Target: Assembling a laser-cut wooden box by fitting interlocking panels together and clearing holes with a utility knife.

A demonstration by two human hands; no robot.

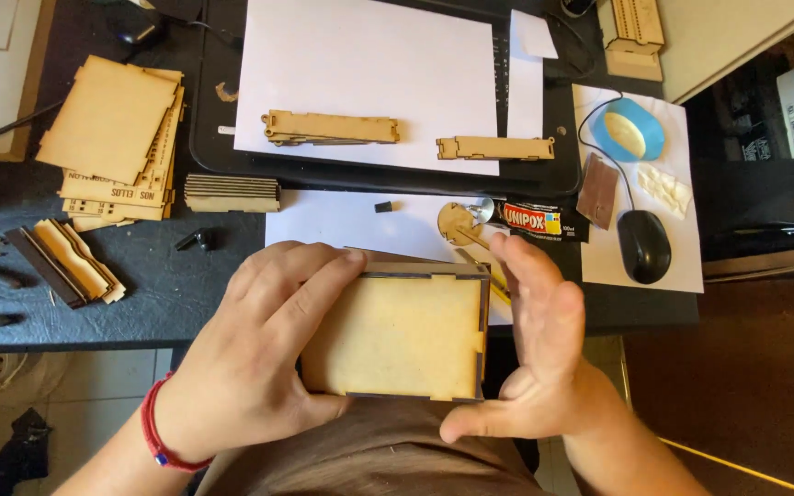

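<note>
Left hand (259,354) clasps the thin wooden box (397,335) (light, stiff, probably fragile at its joints) by one side; right hand (544,354), open, presses the opposite edge.

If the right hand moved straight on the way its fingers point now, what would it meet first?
Probably the black glue tube, lying just beyond the fingertips of the right hand; height above the table is unclear.

Warm, even light — white paper (365,78) glares, right edge dim, fingers (530,276) slightly blurred.

Bare forearms, red cord bracelet (160,439) on left wrist
</note>
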